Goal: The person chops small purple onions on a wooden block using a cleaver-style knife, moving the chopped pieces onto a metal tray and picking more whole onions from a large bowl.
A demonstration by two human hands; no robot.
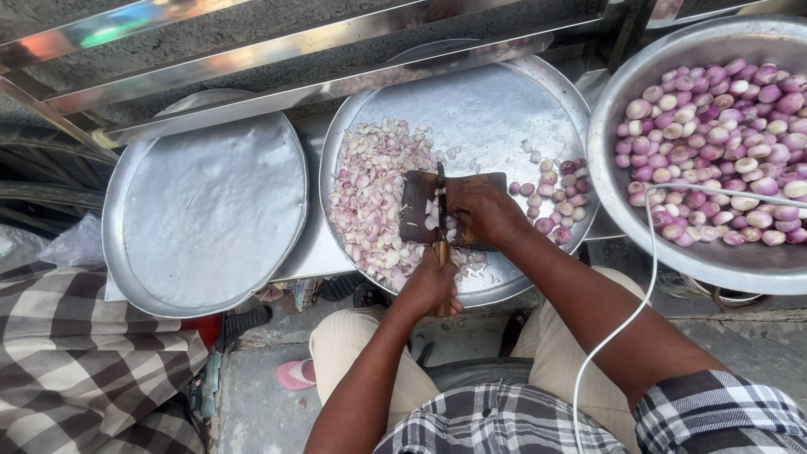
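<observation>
My left hand grips the wooden handle of a knife, whose thin blade stands edge-on over a small dark cutting board. My right hand presses down on the board just right of the blade, fingers curled over shallot pieces that are mostly hidden. The board lies inside a round metal tray. A heap of chopped shallot slices covers the tray's left part. A few whole peeled shallots lie to the right of my right hand.
A big metal bowl full of peeled shallots stands at the right. An upturned metal tray lies at the left. A white cable crosses my right arm. Checked cloth at lower left, metal rails behind.
</observation>
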